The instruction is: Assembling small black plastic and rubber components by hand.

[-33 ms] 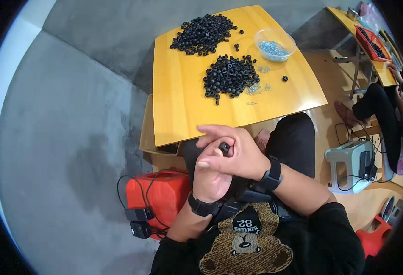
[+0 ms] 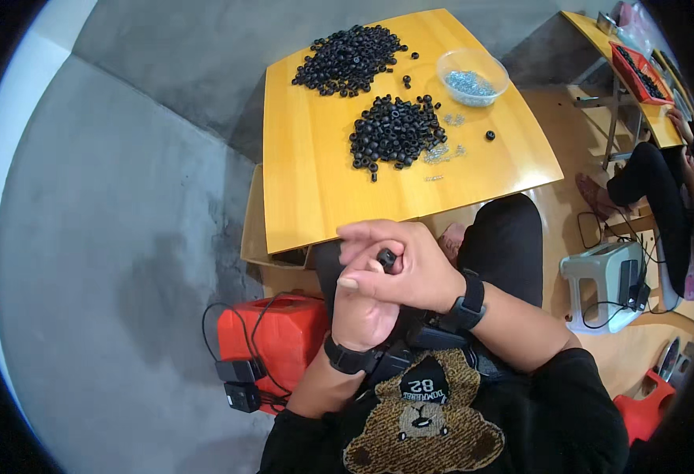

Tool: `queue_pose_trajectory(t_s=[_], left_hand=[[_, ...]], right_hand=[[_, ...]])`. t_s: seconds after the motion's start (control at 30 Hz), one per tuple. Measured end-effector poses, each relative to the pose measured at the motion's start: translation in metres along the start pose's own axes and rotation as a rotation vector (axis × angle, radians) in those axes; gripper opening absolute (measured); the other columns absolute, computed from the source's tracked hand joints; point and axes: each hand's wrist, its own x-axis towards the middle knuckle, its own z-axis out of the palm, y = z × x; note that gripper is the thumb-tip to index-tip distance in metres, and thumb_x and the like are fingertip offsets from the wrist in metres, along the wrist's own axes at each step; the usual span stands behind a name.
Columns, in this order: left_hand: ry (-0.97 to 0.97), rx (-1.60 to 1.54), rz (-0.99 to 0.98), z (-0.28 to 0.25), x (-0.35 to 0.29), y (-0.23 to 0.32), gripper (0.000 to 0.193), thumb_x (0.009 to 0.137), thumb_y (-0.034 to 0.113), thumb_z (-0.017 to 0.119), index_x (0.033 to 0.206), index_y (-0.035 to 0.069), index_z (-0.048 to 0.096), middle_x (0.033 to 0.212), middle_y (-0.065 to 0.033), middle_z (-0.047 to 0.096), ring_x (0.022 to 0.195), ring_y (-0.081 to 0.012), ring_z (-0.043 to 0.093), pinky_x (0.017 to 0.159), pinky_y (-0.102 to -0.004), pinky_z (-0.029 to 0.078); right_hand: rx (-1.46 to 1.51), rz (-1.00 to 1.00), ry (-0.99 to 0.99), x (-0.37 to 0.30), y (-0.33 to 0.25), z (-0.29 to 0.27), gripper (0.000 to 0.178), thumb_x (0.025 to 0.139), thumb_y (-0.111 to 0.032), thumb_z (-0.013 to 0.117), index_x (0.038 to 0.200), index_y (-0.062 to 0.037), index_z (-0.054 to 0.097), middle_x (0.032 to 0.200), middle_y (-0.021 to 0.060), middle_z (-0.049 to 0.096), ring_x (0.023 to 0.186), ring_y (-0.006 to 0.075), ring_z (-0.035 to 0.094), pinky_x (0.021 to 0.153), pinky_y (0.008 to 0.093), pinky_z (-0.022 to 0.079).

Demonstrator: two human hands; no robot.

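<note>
Above my lap, just off the near edge of the table, my two hands are pressed together. A small round black knob (image 2: pixel 386 257) shows between them, its lower part covered by fingers. My left hand (image 2: pixel 361 317) lies underneath, fingers curled up around the knob and partly hidden. Across it comes my right hand (image 2: pixel 427 267), its thumb lying over the left palm and its fingers bent around the far side. Both hands appear closed on the knob. Two heaps of similar black knobs, a far heap (image 2: pixel 351 59) and a nearer heap (image 2: pixel 394 133), lie on the yellow table (image 2: pixel 315 197).
A clear plastic bowl (image 2: pixel 493 65) of small shiny metal pieces stands at the table's right, with loose metal pieces (image 2: pixel 438 154) beside the nearer heap. A red stool (image 2: pixel 272 336) with cables is at left, a grey stool (image 2: pixel 607 276) at right. Another person's leg (image 2: pixel 651 189) shows far right.
My hands have dipped very slightly toward me, with the black knob still between them. Everything on the table stays as it was.
</note>
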Motion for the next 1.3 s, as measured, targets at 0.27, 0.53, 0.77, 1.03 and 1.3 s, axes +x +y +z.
queue_pose_trajectory(t_s=[0.27, 0.53, 0.77, 1.03, 1.3], left_hand=[[-0.059, -0.016, 0.058, 0.005, -0.001, -0.005, 0.021, 0.087, 0.012, 0.06, 0.104, 0.0, 0.056, 0.102, -0.0046, 0.054, 0.092, -0.0124, 0.053, 0.085, -0.0262, 0.044], [0.009, 0.036, -0.046, 0.002, 0.003, 0.004, 0.027, 0.089, 0.023, 0.058, 0.109, 0.005, 0.053, 0.103, -0.0017, 0.056, 0.096, -0.0133, 0.055, 0.086, -0.0289, 0.045], [0.077, -0.071, -0.16, -0.023, 0.005, 0.008, 0.035, 0.093, 0.028, 0.054, 0.118, 0.003, 0.053, 0.105, -0.0067, 0.06, 0.1, -0.0158, 0.055, 0.086, -0.0306, 0.047], [0.125, -0.081, -0.232, -0.018, 0.008, 0.003, 0.032, 0.094, 0.03, 0.05, 0.115, 0.006, 0.054, 0.112, -0.0058, 0.057, 0.102, -0.016, 0.055, 0.09, -0.0338, 0.045], [0.061, 0.023, -0.26, -0.034, 0.011, 0.001, 0.048, 0.092, 0.039, 0.052, 0.125, 0.006, 0.043, 0.118, -0.0086, 0.054, 0.107, -0.021, 0.053, 0.093, -0.0405, 0.044]], right_hand=[[-0.143, -0.145, 0.085, -0.005, -0.003, 0.001, 0.036, 0.076, -0.011, 0.066, 0.108, 0.0049, 0.059, 0.088, 0.0143, 0.068, 0.083, 0.0163, 0.066, 0.077, 0.0276, 0.051], [-0.08, -0.034, -0.022, 0.0, -0.002, -0.009, 0.045, 0.076, -0.016, 0.071, 0.114, 0.0032, 0.056, 0.096, 0.0139, 0.067, 0.086, 0.0169, 0.065, 0.078, 0.0263, 0.049], [-0.537, -0.276, -0.041, 0.0, -0.017, -0.034, 0.051, 0.068, -0.016, 0.074, 0.115, -0.0013, 0.058, 0.094, 0.0133, 0.063, 0.087, 0.0263, 0.061, 0.078, 0.0334, 0.047], [-0.745, -0.523, 0.05, 0.001, -0.001, -0.036, 0.032, 0.067, -0.008, 0.069, 0.099, -0.0031, 0.065, 0.096, 0.0137, 0.062, 0.089, 0.0317, 0.059, 0.08, 0.0387, 0.047], [-0.689, -0.531, 0.063, 0.004, 0.008, -0.034, 0.026, 0.066, -0.005, 0.069, 0.091, -0.0005, 0.062, 0.093, 0.0121, 0.061, 0.087, 0.0312, 0.058, 0.077, 0.0389, 0.047]])
